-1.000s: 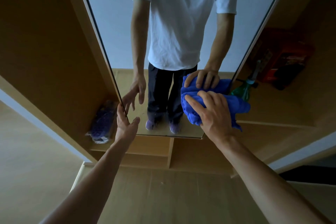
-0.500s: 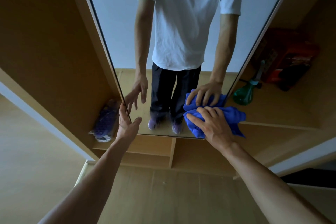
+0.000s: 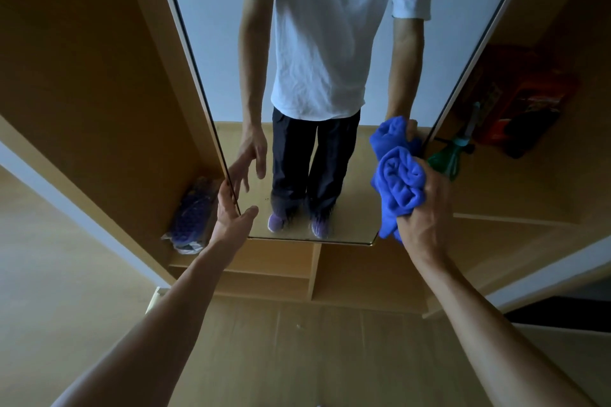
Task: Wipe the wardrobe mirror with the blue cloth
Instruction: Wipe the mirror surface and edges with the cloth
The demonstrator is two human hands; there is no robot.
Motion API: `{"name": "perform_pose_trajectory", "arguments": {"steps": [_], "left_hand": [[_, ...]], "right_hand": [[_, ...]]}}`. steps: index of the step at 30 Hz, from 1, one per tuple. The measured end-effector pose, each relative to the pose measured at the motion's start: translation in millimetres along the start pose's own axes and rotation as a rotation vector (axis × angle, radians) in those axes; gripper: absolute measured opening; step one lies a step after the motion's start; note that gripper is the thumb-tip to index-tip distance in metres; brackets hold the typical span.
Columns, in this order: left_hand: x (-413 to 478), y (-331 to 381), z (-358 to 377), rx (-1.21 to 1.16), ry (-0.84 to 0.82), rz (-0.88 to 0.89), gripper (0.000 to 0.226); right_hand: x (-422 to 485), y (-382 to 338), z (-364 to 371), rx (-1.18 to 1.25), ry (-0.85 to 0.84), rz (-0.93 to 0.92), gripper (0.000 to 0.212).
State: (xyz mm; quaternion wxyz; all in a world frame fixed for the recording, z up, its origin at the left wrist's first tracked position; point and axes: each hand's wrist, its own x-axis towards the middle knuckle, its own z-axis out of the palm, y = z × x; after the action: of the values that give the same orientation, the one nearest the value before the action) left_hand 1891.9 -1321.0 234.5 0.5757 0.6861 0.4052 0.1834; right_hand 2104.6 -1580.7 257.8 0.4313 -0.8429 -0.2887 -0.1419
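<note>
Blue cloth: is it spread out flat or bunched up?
Bunched up: the blue cloth shows as a rolled wad with thick folds, not a flat sheet.

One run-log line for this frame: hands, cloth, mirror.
right hand: grips bunched blue cloth at mirror lower-right edge | left hand: fingers straight, at mirror left edge | green bottle: right of mirror, untouched

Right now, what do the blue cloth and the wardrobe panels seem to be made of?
The blue cloth: soft plush fabric, probably microfibre, going by its fuzzy nap and rolled folds in the right hand. The wardrobe panels: smooth, matte, pale wood-look board, likely laminate; grain is too faint to tell.
</note>
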Motion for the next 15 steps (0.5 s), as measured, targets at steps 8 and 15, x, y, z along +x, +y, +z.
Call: {"name": "perform_pose_trajectory", "arguments": {"steps": [8,15], "left_hand": [[1,-2,-4,0.003,-0.006,0.009,0.096],[3,-6,-10,0.037,-0.011,0.055,0.090]], "right_hand": [[6,-25,12,0.121,0.099,-0.038,0.040],[3,-35,23,0.239,0.100,-0.004,0.054]]}}
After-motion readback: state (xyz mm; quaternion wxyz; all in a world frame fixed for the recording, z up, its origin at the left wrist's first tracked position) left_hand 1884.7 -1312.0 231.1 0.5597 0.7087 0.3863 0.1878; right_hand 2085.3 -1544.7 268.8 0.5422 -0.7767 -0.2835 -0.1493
